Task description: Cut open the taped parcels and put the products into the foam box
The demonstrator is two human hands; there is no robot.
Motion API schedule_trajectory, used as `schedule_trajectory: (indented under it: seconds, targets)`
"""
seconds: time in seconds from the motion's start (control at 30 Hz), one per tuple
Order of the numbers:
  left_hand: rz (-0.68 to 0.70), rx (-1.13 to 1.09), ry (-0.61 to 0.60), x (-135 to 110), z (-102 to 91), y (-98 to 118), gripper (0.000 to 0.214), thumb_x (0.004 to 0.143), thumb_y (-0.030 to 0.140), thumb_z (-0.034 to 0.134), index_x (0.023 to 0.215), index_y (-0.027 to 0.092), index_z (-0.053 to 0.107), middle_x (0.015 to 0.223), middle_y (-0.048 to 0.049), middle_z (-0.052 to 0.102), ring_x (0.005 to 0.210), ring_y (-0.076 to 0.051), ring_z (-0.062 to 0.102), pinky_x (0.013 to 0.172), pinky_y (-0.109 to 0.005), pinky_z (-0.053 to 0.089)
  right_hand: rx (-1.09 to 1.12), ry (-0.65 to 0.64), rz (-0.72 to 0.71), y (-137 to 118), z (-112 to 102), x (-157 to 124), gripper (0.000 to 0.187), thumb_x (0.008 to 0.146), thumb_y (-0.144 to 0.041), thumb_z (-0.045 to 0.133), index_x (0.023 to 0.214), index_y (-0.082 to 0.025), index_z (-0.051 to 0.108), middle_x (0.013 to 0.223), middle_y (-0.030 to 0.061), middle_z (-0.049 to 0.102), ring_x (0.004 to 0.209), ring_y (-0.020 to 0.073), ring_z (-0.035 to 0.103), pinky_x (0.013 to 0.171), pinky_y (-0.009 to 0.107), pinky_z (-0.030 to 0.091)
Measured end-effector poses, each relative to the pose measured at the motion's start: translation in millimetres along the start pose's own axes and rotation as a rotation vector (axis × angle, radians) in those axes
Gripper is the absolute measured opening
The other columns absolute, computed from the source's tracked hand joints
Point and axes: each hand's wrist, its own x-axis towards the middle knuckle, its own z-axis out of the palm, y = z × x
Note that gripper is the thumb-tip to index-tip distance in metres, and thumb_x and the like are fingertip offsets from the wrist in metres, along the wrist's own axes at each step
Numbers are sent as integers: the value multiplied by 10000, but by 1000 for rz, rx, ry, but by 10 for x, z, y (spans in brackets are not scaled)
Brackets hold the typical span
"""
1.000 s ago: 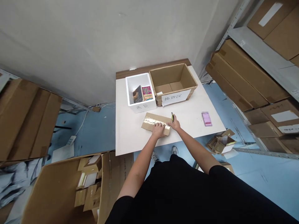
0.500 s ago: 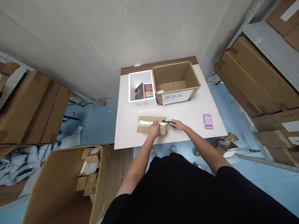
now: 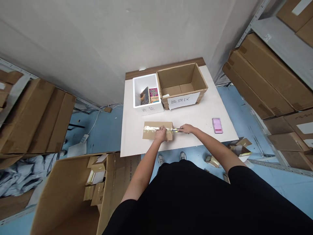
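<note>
A small taped cardboard box (image 3: 149,133) lies flat near the front edge of the white table (image 3: 132,147). My left hand (image 3: 160,134) grips the box right of its middle, fingers over the top and closed against it. In my right hand (image 3: 187,128) is a box cutter (image 3: 177,130), with the fist closed round its handle. The cutter points left at the right end of the box, in line with the shiny clear tape. Its blade is too small to make out.
Behind the box stand a white foam box (image 3: 146,80) holding books (image 3: 154,95) and a labelled open carton (image 3: 181,70). A pixelated pink item (image 3: 217,125) lies at the right. A large carton (image 3: 49,192) with small boxes stands on the floor to the left. Shelves flank both sides.
My right hand has moved slightly to the right, and the cutter has shifted from the top of the box to its right end. My left hand stays on the box.
</note>
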Motion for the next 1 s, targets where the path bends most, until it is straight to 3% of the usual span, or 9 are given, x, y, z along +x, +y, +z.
schedule_trajectory:
  seconds: [0.1,0.23,0.5,0.63,0.83,1.0]
  targets:
    - [3,-2,6,-5,14,3,970,541,420,1012,1371,218,554,1710,-200,314,1543,-382,358,1208,-471,362,150,-42,31,23,87,-61,666,988,-799,376,984,-215,698,673,17,665,538,163,599,592,266,392]
    - [13,3,17,-22,15,0,968,535,422,1021,1357,215,555,1694,-210,336,1535,-378,367,1208,-468,357,181,1,36,24,190,-96,679,973,-823,368,966,-219,678,664,0,650,504,144,574,583,258,387]
    - [46,-20,24,-32,-48,-14,932,534,416,1019,1329,215,577,1645,-205,388,1484,-384,419,1176,-442,390,-15,148,57,-111,122,-17,704,984,-825,321,852,-234,680,789,46,700,721,192,647,596,264,335]
    - [71,-54,33,-36,-38,-26,922,546,414,1018,1326,207,573,1639,-207,379,1497,-380,400,1187,-436,386,-165,132,55,-212,-10,71,735,969,-849,321,835,-241,712,870,85,732,839,232,668,625,276,338]
    - [74,-79,31,-6,2,-37,941,517,392,1034,1319,218,572,1638,-194,391,1513,-377,390,1198,-414,391,-213,70,77,-191,-93,25,741,949,-865,341,840,-244,728,869,90,740,822,238,668,617,284,341]
    - [90,-89,33,28,24,-62,977,537,403,1030,1367,191,559,1658,-221,369,1541,-381,359,1212,-406,370,-90,65,85,-127,75,-88,751,931,-887,339,788,-242,696,736,52,683,701,209,642,598,278,349]
